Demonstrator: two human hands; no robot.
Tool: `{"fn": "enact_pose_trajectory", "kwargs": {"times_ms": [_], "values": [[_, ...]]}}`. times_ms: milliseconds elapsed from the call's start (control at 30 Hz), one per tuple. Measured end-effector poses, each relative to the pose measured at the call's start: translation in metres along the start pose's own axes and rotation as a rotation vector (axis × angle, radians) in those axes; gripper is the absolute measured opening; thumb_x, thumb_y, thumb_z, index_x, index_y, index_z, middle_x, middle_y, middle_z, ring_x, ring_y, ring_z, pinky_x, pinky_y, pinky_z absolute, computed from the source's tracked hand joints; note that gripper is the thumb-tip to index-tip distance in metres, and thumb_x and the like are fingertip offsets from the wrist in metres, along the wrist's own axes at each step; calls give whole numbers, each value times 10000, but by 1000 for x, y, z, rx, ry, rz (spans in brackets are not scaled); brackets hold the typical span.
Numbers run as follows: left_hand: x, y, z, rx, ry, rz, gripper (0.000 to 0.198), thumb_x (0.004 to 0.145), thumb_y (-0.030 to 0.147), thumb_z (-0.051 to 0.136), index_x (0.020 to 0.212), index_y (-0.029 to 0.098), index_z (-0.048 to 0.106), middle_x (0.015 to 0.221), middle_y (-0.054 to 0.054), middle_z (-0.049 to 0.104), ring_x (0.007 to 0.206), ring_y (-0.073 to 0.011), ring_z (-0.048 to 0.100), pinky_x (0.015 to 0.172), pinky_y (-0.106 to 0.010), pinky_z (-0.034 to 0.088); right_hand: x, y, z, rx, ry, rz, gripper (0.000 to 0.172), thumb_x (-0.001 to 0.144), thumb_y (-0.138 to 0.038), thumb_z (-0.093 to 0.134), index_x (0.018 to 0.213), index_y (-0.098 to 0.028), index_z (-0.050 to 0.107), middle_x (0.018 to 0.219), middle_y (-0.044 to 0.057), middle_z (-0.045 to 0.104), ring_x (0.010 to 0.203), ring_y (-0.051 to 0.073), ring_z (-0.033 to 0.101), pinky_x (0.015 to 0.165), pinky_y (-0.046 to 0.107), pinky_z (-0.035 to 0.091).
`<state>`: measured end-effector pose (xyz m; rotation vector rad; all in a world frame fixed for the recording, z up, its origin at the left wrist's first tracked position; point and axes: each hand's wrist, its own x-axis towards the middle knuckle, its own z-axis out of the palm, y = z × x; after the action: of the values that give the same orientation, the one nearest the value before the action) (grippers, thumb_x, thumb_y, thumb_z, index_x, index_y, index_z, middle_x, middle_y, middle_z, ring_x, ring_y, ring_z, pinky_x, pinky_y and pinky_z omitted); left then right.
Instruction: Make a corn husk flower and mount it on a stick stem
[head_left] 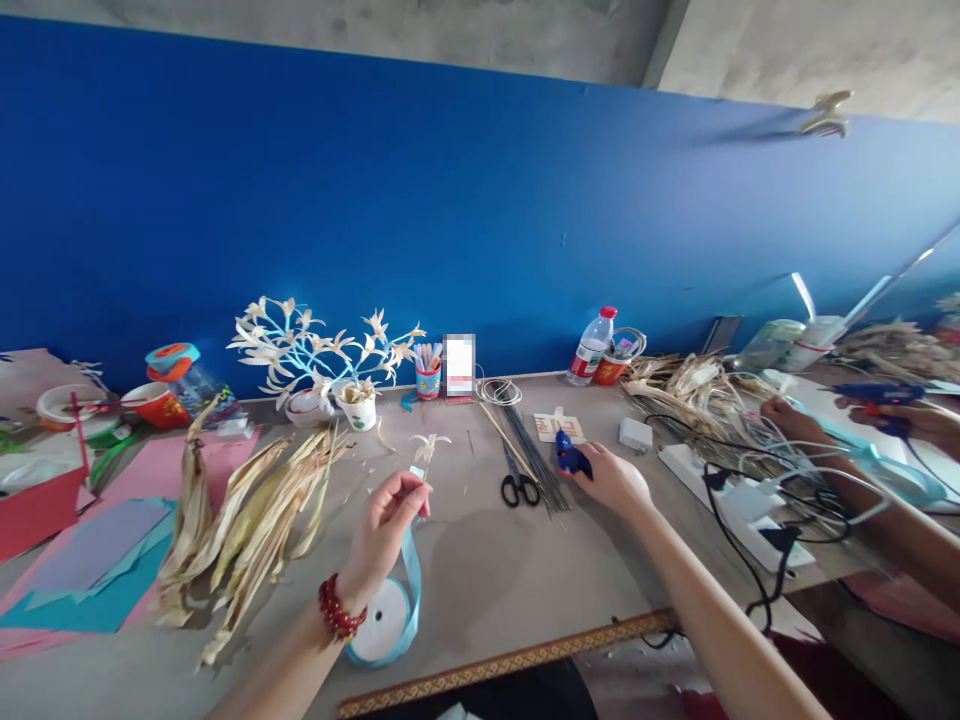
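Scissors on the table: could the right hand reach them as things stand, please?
Probably yes: the scissors lie close beside the right hand, only thin wires between; but that hand is on the glue gun and would have to leave it.

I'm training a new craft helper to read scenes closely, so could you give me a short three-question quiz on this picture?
1. True or false: the left hand pinches a small husk flower by its stem.
2. What lies between the two hands? A scissors, B hammer, C stapler.
3. Fill in: the right hand grips a blue ____.
Key: 1 true; 2 A; 3 glue gun.
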<state>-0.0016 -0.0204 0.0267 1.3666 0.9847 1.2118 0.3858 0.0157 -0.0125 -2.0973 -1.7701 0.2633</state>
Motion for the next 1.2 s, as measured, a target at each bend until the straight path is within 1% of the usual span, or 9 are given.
{"fn": "enact_pose_trajectory", "kwargs": {"times_ms": [133, 300, 433, 533, 600, 700, 833, 967, 1200], "values": [[-3, 0, -2, -14, 0, -29, 218, 883, 404, 629, 814, 197, 642, 683, 0, 594, 692, -152, 556, 720, -266, 455, 15, 10, -8, 288, -2, 109, 171, 763, -288, 579, 830, -180, 694, 791, 78, 703, 631, 196, 620, 556, 275, 438], [-1, -8, 1, -67, 27, -20, 222, 875, 406, 630, 805, 195, 641, 672, -2, 593, 689, -153, 549, 715, -270, 455, 19, 12, -21, 697, 95, 210, 317, 792, -458, 487, 756, -171, 615, 669, 85, 661, 402, 132, 462, 377, 269, 380], [2, -13, 3, -74, 44, -31, 228, 873, 392, 630, 765, 192, 616, 664, 2, 588, 686, -148, 542, 700, -262, 437, -4, -17, -22, 915, 190, 173, 356, 733, -547, 597, 796, -196, 586, 734, 61, 667, 435, 109, 464, 392, 253, 396], [0, -13, 5, -113, 67, -52, 221, 868, 372, 633, 749, 189, 594, 662, 8, 581, 671, -140, 528, 689, -259, 428, -37, -56, -9, 1057, 93, 32, 288, 745, -474, 704, 770, -196, 634, 579, 15, 602, 423, 118, 468, 398, 252, 389], [-1, -11, 6, -154, 76, -58, 214, 855, 355, 642, 735, 189, 581, 646, 15, 569, 652, -137, 515, 677, -260, 426, -61, -83, 1, 1008, -6, -116, 255, 772, -454, 705, 810, -203, 687, 626, 42, 651, 432, 139, 494, 423, 282, 432], [-4, -9, 7, -161, 76, -70, 198, 860, 325, 627, 725, 190, 577, 653, 12, 574, 670, -140, 525, 700, -266, 434, -88, -119, 12, 882, -3, -322, 221, 755, -427, 723, 876, -243, 703, 719, 66, 701, 533, 205, 597, 498, 323, 504], [-7, -9, 6, -190, 70, -80, 174, 872, 304, 613, 746, 186, 595, 654, 10, 585, 671, -137, 527, 703, -263, 429, -94, -151, 15, 700, -54, -549, 119, 791, -361, 681, 845, -256, 679, 733, 55, 685, 617, 222, 642, 583, 315, 533], [-9, -9, 5, -241, 55, -90, 190, 867, 317, 631, 741, 180, 594, 651, 8, 588, 661, -133, 522, 696, -261, 423, -89, -165, 14, 631, -39, -612, 92, 837, -322, 619, 838, -236, 651, 701, 38, 644, 591, 192, 610, 560, 277, 500], [-9, -6, 6, -303, 27, -114, 207, 863, 308, 643, 718, 174, 582, 640, 10, 587, 643, -128, 516, 689, -261, 413, -90, -163, 19, 615, -5, -608, 66, 841, -268, 596, 806, -213, 604, 680, 22, 604, 561, 161, 552, 549, 256, 442]]}}
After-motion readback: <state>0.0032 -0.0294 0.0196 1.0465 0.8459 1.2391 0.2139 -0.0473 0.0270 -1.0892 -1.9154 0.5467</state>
